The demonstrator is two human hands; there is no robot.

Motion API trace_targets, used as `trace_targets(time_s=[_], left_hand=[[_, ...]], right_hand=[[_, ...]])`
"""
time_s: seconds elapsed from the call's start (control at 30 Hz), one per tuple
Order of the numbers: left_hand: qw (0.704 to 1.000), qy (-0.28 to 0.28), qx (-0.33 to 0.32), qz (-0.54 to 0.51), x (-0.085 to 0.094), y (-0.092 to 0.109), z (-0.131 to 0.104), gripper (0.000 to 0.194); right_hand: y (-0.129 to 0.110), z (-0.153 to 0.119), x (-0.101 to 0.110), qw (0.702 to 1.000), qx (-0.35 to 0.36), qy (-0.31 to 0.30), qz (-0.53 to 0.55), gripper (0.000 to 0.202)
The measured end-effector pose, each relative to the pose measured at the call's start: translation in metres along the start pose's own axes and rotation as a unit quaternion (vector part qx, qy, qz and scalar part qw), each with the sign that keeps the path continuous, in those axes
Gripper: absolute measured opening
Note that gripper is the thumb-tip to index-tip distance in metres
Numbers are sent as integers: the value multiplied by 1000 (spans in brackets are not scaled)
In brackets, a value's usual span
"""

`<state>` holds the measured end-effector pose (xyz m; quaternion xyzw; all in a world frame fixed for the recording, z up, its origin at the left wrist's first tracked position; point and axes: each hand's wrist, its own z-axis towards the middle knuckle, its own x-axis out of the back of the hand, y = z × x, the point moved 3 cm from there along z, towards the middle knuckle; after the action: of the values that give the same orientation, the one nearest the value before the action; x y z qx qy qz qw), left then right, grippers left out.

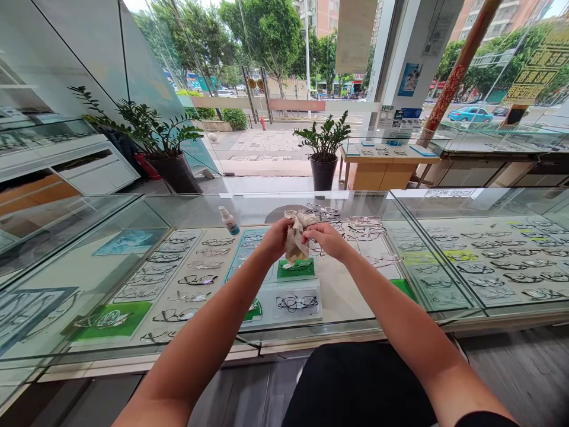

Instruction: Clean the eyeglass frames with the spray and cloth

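Note:
A crumpled beige cloth is bunched up between my two hands, above the glass display counter. My left hand is closed on its left side. From the right, the fingers of my right hand pinch the cloth. Whether anything is wrapped inside it cannot be made out. Just beyond, to the right, several eyeglasses appear to lie on the glass top. A small white spray bottle stands to the left of my hands.
Under the glass counter top lie rows of eyeglasses, including a dark pair on a white stand. Potted plants stand beyond, before the glass front. A wooden display table is at the back right.

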<state>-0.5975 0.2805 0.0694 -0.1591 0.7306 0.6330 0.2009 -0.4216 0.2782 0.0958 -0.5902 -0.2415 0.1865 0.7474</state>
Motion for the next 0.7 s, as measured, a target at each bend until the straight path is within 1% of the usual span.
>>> trace_targets(time_s=[0.07, 0.2, 0.47, 0.7], left_hand=[[1000, 8, 7, 11, 1, 0, 0, 16], [999, -9, -9, 36, -3, 3, -3, 14], [999, -15, -35, 39, -7, 6, -7, 23], [998, -12, -43, 44, -7, 6, -7, 26]], right_hand=[[0, 0, 0, 1000, -1, -1, -5, 30], [-2, -1, -1, 1000, 2, -9, -7, 28], [-2, 0, -2, 1000, 8, -13, 5, 29], [2, 0, -2, 1000, 17, -12, -23, 28]])
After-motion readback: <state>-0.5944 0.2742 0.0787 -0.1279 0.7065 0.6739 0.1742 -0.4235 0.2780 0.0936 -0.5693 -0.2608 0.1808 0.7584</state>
